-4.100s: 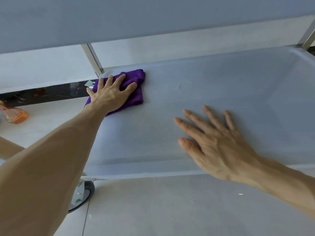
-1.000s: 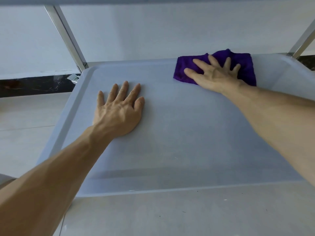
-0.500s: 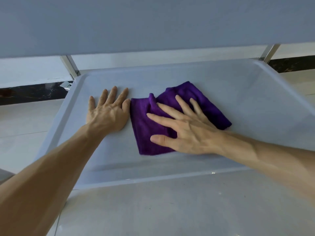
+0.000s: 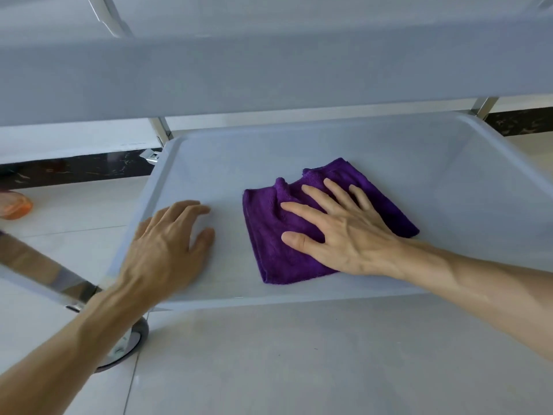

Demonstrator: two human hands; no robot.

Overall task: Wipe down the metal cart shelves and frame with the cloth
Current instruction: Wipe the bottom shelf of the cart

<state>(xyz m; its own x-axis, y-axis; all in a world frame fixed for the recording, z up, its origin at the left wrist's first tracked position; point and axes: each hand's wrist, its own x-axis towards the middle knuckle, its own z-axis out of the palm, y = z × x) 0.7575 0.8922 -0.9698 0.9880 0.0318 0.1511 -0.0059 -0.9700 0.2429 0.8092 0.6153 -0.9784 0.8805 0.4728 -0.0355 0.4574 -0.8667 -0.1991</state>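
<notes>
A purple cloth lies folded on the lower grey shelf of the cart, near its front middle. My right hand presses flat on the cloth with the fingers spread. My left hand rests on the bare shelf to the left of the cloth, fingers slightly curled and apart from the cloth. It holds nothing. The upper shelf spans the view above. Shiny metal posts of the frame rise at the back corners.
A caster wheel sits under the front left corner on the pale tiled floor. A front metal post crosses at left. An orange object lies on the floor at far left. A dark marble strip runs along the wall base.
Over four seconds the cloth passed from my left hand to my right. In the last half second my left hand slid left and back from the cloth, and the view pulled back.
</notes>
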